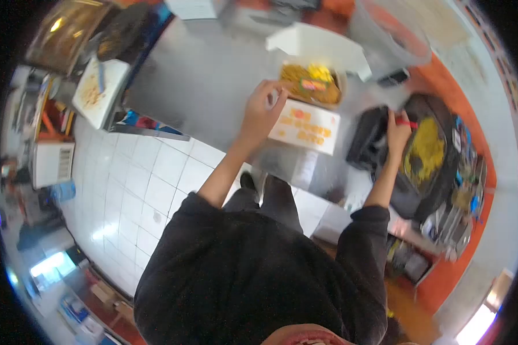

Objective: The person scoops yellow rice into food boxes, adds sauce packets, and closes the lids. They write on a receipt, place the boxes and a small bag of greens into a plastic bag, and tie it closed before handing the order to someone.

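An open cardboard food box [305, 127] lies on the steel table. Its flap bears orange lettering, and inside are yellow-brown noodles or rice [294, 73], bright yellow pieces [320, 73] and a brown piece with a small red and green packet [313, 85] on top. My left hand [261, 112] is at the box's left edge, thumb and fingers curled together around something whitish that I cannot make out. My right hand [398, 133] grips a slim red object [407, 122], perhaps a handle, beside a black vessel [421, 198] of yellow food [427, 150].
A clear plastic tub [390, 34] stands at the back right, with a dark phone-like object [393, 77] below it. A white cutting board [101, 92] with a knife [101, 77] sits far left. Black cloth or bag-like material [365, 138] lies left of my right hand.
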### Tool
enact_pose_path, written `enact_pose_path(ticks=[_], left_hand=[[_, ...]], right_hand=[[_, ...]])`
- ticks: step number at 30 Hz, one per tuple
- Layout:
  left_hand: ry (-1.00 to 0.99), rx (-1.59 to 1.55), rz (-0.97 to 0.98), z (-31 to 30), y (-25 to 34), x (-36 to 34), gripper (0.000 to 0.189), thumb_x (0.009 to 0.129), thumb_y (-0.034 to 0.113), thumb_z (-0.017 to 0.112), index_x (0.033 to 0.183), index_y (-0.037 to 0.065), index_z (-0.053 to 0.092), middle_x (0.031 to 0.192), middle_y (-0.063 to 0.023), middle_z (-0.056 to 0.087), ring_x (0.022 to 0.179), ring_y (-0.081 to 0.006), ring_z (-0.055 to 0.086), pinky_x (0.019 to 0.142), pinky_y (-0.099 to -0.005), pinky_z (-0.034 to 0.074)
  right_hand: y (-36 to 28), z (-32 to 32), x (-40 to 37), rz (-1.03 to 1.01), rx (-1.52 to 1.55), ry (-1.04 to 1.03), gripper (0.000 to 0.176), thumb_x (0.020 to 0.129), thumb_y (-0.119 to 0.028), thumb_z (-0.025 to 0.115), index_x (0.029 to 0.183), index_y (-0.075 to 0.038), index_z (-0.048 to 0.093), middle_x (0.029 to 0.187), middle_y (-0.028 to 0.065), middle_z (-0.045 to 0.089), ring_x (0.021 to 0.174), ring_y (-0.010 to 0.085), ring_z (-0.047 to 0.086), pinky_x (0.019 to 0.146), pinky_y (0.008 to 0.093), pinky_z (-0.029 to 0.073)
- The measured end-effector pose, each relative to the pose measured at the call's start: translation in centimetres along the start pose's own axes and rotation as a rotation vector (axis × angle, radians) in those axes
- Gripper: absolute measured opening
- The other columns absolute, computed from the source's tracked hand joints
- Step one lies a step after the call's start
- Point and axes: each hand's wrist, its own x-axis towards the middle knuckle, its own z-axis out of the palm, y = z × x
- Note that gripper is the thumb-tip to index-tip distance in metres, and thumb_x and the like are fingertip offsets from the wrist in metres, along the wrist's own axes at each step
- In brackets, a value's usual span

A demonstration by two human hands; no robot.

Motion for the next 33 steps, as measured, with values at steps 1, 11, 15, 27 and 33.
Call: enact_pose_path(ticks=[1, 11, 15, 27, 33], left_hand=[[0.142, -0.177, -0.185, -0.4, -1.1, 1.8, 0.026, 0.08, 0.017, 0.068, 0.105, 0.013, 0.065, 0.088, -0.0062, 0.062, 0.083, -0.023, 0.06, 0.08, -0.0333, 0.044], [-0.08, 0.261, -0.566, 6.2, -11.9, 8.4, 0.057, 0.093, 0.043, 0.042, 0.129, 0.0, 0.045, 0.133, -0.0265, 0.041, 0.114, -0.0424, 0.051, 0.097, -0.0514, 0.042], [-0.061, 0.363, -0.542, 6.9, -11.5, 9.3, 0.049, 0.094, 0.039, 0.042, 0.123, 0.0, 0.049, 0.122, -0.0237, 0.05, 0.1, -0.0393, 0.059, 0.085, -0.0514, 0.048], [-0.112, 0.495, -0.412, 9.0, -14.4, 11.8, 0.017, 0.076, 0.01, 0.057, 0.088, 0.001, 0.067, 0.096, -0.0182, 0.066, 0.092, -0.0348, 0.064, 0.083, -0.0443, 0.052], [-0.002, 0.456, -0.109, 4.0, -5.7, 9.7, 0.015, 0.077, 0.008, 0.054, 0.083, 0.0, 0.065, 0.087, -0.0213, 0.064, 0.086, -0.0386, 0.063, 0.076, -0.0471, 0.051]], right_hand=[[0.3, -0.1, 0.3, 0.085, -0.006, -0.033, 0.025, 0.089, -0.021, 0.064, 0.1, 0.001, 0.063, 0.085, 0.0131, 0.069, 0.077, 0.0174, 0.062, 0.073, 0.0318, 0.048], [-8.0, -1.5, -1.0, -0.315, -0.367, 0.63, 0.035, 0.092, -0.029, 0.06, 0.105, 0.004, 0.058, 0.099, 0.0188, 0.065, 0.084, 0.0295, 0.064, 0.075, 0.0371, 0.052], [-3.4, 8.1, -0.8, -0.172, 0.196, -0.162, 0.034, 0.079, -0.001, 0.058, 0.111, 0.008, 0.055, 0.091, 0.0208, 0.057, 0.086, 0.0316, 0.055, 0.078, 0.0392, 0.046], [-1.0, 14.4, -0.1, 0.014, 0.107, -0.412, 0.045, 0.099, -0.028, 0.04, 0.115, 0.012, 0.056, 0.103, 0.0278, 0.063, 0.094, 0.0355, 0.061, 0.085, 0.0397, 0.045], [-6.2, 7.6, -2.2, -0.069, 0.231, -0.254, 0.036, 0.1, -0.021, 0.039, 0.096, 0.011, 0.056, 0.079, 0.011, 0.056, 0.072, 0.0198, 0.047, 0.066, 0.0367, 0.041]])
